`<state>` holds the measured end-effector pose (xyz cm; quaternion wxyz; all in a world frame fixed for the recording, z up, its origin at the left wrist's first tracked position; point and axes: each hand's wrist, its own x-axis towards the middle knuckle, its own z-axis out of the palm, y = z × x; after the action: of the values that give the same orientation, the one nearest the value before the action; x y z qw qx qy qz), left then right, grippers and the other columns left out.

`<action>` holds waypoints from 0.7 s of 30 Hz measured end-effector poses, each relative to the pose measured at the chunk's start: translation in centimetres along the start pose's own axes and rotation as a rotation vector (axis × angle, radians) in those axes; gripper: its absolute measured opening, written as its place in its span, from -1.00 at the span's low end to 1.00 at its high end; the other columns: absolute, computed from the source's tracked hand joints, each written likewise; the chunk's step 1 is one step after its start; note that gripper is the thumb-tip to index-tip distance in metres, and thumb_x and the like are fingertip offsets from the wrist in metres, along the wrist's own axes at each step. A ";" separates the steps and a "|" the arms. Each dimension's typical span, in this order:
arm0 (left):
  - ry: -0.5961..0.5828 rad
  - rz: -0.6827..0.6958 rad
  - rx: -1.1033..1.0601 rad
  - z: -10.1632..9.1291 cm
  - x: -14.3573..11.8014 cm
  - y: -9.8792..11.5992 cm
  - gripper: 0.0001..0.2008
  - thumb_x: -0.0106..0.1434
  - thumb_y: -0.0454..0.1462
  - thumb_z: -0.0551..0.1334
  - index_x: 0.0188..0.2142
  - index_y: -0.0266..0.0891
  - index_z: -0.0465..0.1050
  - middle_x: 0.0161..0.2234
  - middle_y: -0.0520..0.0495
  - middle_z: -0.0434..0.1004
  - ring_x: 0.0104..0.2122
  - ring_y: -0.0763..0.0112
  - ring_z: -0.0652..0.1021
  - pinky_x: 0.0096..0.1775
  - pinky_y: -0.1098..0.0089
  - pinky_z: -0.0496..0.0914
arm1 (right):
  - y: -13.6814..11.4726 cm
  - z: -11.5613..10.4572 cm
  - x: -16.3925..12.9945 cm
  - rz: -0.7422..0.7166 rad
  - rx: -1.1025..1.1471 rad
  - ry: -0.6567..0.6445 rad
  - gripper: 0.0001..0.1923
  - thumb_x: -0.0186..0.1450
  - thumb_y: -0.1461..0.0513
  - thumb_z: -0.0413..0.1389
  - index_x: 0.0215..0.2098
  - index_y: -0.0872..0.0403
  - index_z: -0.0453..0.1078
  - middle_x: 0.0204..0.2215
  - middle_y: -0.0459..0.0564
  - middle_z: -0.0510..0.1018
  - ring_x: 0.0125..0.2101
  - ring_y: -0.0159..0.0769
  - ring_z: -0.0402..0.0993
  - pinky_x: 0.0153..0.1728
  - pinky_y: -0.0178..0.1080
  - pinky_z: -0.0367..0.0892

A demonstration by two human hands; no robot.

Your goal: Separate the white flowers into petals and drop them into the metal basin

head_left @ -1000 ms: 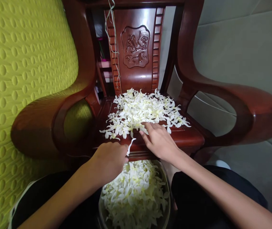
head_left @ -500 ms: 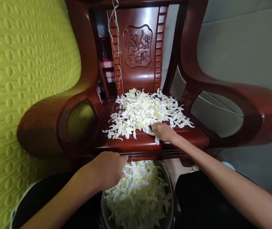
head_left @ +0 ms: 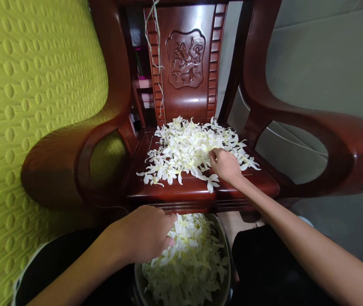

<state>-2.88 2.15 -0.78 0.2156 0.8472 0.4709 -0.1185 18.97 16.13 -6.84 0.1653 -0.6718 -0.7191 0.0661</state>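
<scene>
A heap of white flowers [head_left: 187, 144] lies on the red wooden chair seat [head_left: 259, 183]. My right hand [head_left: 225, 165] rests on the heap's near right side, fingers curled and pinching petals. One loose flower [head_left: 212, 182] lies just in front of that hand. Below the seat's front edge stands a metal bowl [head_left: 228, 272] heaped with more white flowers [head_left: 189, 261]. At the bowl's left rim, my left hand [head_left: 146, 233] presses its bent fingertips into those flowers. What the fingers hold is hidden.
The chair's carved backrest [head_left: 186, 59] rises behind the heap, and a thin string [head_left: 156, 38] hangs down it. Curved armrests [head_left: 343, 140] flank the seat. A yellow-green quilted cushion [head_left: 25, 85] fills the left. Grey floor [head_left: 327, 55] lies to the right.
My left hand dropped from the seat's front edge, where it held a flower, down into the bowl. My right hand moved right and farther into the heap, leaving one flower on the seat.
</scene>
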 end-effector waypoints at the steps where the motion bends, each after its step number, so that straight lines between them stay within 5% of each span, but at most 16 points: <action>1: -0.026 0.010 0.037 0.0 0.1 0.1 -0.77 0.21 -0.22 0.16 -0.16 -0.21 0.47 -0.30 -0.17 0.60 -0.28 0.01 0.57 -0.27 0.17 0.36 | -0.3 -0.3 -0.2 -0.013 0.050 0.003 -0.63 0.38 0.20 -0.21 -0.19 0.22 0.38 -0.32 0.25 0.50 -0.30 -0.07 0.46 -0.33 -0.19 0.22; 3: -0.013 -0.027 0.084 -0.2 0.4 0.2 -0.75 0.26 -0.21 0.10 -0.16 -0.26 0.46 -0.26 -0.23 0.59 -0.25 -0.06 0.56 -0.24 0.07 0.36 | -1.0 -1.0 -1.0 -0.054 0.167 -0.018 -0.58 0.41 0.18 -0.29 -0.22 0.20 0.35 -0.38 0.17 0.50 -0.37 -0.17 0.44 -0.37 -0.24 0.23; 5: 0.133 -0.140 0.048 -0.5 0.7 0.3 -0.67 0.29 -0.18 0.06 -0.06 -0.30 0.40 -0.18 -0.27 0.56 -0.20 -0.08 0.54 -0.19 0.01 0.35 | -1.9 -2.0 -2.1 -0.108 0.278 -0.065 -0.53 0.42 0.16 -0.36 -0.26 0.17 0.34 -0.41 0.09 0.49 -0.42 -0.26 0.42 -0.40 -0.30 0.25; 9: 0.462 -0.160 -0.351 -1.8 0.9 0.1 -0.37 0.26 -0.02 0.09 0.23 -0.21 -0.01 0.00 -0.23 0.43 -0.12 0.13 0.51 -0.14 0.18 0.38 | -4.1 -3.9 -5.0 -0.376 0.647 -0.331 -0.57 0.41 0.02 -0.22 -0.41 0.09 0.28 -0.49 -0.10 0.39 -0.46 -0.39 0.35 -0.42 -0.38 0.25; 13: 0.366 -0.003 -0.642 -2.5 0.5 0.0 -0.56 0.29 -0.07 0.08 0.12 -0.12 0.16 -0.30 -0.01 0.52 -0.38 0.38 0.52 -0.37 0.42 0.37 | -5.6 -3.8 -7.2 -0.553 0.965 -0.497 -0.72 0.36 0.09 -0.02 -0.44 0.09 0.23 -0.47 -0.14 0.33 -0.42 -0.42 0.31 -0.35 -0.36 0.25; 16: 0.367 0.009 -0.589 -2.0 0.7 0.2 -0.60 0.26 -0.17 0.13 0.09 -0.11 0.20 -0.47 0.08 0.46 -0.47 0.41 0.47 -0.43 0.45 0.31 | -5.7 -3.0 -7.5 -0.463 1.084 -0.573 -0.76 0.37 0.08 -0.05 -0.30 0.08 0.25 -0.42 -0.12 0.40 -0.50 -0.44 0.37 -0.45 -0.34 0.30; 21: 0.440 0.023 -0.572 -1.4 1.3 0.3 -0.60 0.22 -0.34 0.11 0.07 -0.14 0.19 -0.41 0.06 0.45 -0.39 0.40 0.47 -0.30 0.39 0.33 | -5.0 -2.9 -6.6 -0.370 1.223 -0.617 -0.77 0.32 0.07 0.05 -0.30 0.06 0.20 -0.52 -0.17 0.41 -0.59 -0.47 0.33 -0.59 -0.40 0.20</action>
<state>-1.89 3.65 -0.01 0.3389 0.7628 0.5108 0.2058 15.52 8.81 -3.56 0.3104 -0.2758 -0.6694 0.6160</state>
